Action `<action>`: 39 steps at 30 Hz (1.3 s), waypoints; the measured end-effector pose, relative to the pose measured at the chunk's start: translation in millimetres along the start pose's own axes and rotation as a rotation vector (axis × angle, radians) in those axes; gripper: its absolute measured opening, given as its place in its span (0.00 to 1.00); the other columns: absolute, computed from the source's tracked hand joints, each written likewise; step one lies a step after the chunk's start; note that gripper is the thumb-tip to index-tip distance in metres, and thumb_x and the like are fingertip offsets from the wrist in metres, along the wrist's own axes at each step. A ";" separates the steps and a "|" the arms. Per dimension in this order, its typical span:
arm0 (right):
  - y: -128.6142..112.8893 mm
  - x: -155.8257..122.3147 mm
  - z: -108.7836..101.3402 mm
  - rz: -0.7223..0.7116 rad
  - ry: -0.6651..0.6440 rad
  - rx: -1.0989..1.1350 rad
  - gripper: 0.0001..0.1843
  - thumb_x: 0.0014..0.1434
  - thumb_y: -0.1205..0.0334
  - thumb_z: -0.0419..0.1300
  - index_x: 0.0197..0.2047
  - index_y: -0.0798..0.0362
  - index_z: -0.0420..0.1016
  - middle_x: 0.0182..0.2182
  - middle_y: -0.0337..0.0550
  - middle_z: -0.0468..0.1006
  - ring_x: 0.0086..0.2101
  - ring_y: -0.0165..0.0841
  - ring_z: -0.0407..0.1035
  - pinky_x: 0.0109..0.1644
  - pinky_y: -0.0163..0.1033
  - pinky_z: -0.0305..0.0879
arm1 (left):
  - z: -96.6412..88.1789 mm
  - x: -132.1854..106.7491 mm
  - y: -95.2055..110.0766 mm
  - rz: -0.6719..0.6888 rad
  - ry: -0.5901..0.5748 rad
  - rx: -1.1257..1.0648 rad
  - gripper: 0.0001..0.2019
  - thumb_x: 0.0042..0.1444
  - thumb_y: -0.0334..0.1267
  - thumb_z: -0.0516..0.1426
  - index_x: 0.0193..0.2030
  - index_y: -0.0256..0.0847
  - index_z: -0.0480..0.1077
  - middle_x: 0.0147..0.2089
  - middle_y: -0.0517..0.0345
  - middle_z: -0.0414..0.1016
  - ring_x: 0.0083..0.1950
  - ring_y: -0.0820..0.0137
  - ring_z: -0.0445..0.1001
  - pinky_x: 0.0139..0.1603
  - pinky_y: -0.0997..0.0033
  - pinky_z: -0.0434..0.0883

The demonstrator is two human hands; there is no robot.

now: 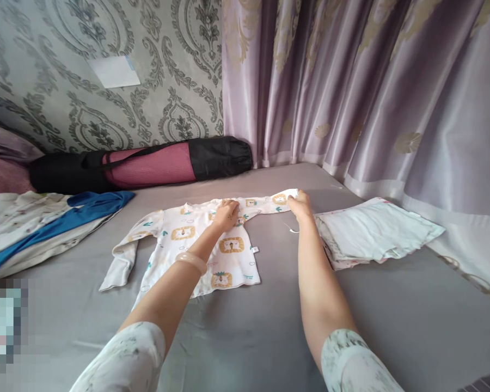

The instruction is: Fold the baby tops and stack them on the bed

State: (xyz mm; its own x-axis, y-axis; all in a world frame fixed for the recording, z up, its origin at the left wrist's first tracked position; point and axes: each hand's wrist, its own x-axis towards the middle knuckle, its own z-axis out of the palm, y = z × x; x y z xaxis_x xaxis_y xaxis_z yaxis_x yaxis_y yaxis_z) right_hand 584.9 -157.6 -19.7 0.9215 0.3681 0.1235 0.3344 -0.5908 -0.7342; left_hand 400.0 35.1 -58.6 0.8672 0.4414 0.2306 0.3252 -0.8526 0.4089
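A small white long-sleeved shirt printed with yellow lion faces and green leaves lies spread on the grey bed sheet. My left hand rests at its right shoulder near the collar, fingers curled down onto the cloth. With my right hand I pinch the cuff of the right sleeve, which is stretched straight out to the side. The left sleeve lies bent downward, loose on the sheet. Part of the shirt is hidden behind my left forearm.
A stack of folded pale clothes lies right of my right forearm. Loose clothes, one blue, are heaped at the left. A black and pink rolled mat bag lies along the wall. Lilac curtains hang behind the bed.
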 end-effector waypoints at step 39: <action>2.6 -1.3 -14.2 0.144 0.152 0.059 0.24 0.65 0.63 0.50 0.61 0.60 0.70 0.43 0.60 0.80 0.47 0.44 0.75 0.48 0.44 0.70 | -11.1 -4.4 42.4 0.116 -0.161 -0.307 0.09 0.51 0.33 0.54 0.31 0.38 0.78 0.34 0.54 0.79 0.34 0.68 0.75 0.38 0.74 0.71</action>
State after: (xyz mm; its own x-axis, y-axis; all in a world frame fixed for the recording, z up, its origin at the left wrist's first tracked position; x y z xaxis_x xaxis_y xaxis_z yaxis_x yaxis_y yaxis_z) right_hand 587.4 -169.9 -12.2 0.9796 0.1678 0.1108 0.1894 -0.5845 -0.7890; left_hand 405.8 0.1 -32.5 0.9477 0.2765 0.1591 0.1144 -0.7602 0.6396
